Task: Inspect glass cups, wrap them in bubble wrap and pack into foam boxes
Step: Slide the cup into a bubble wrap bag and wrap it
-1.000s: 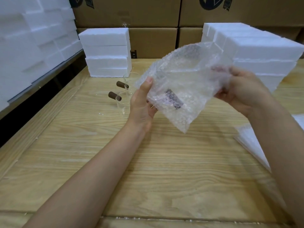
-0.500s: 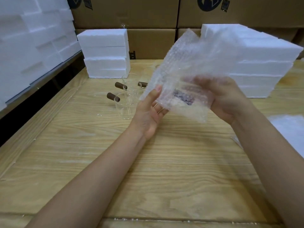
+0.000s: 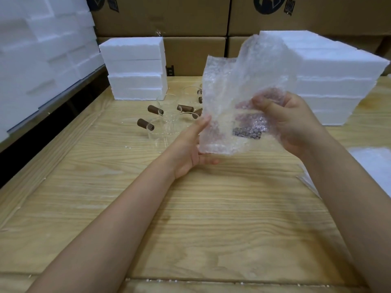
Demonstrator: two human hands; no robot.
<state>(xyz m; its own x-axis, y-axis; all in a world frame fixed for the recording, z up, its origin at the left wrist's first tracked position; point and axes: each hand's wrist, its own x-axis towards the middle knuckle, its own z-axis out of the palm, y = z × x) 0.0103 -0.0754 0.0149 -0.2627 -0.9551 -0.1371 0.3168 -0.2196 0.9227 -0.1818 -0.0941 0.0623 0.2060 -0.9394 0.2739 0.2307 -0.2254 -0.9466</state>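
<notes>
Bubble wrap (image 3: 243, 81) held upright above the wooden table (image 3: 211, 218), pinched at its lower left edge by the left hand (image 3: 188, 149) and clasped from the right by the right hand (image 3: 296, 123). Enclosed, seemingly, a brown-handled glass cup (image 3: 247, 131), dimly visible through it.

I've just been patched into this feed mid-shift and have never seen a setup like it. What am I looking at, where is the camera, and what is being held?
There is no machine here. A person works with two bare hands, and the one camera sits on their head, looking forward and down. The left hand and right hand hold up a piece of bubble wrap over a wooden table. A dark handle shows through the wrap, so a cup seems to be inside. More glass cups with brown handles stand on the table behind the hands. White foam boxes are stacked at the back left and on the right, with cardboard cartons behind them.
</notes>
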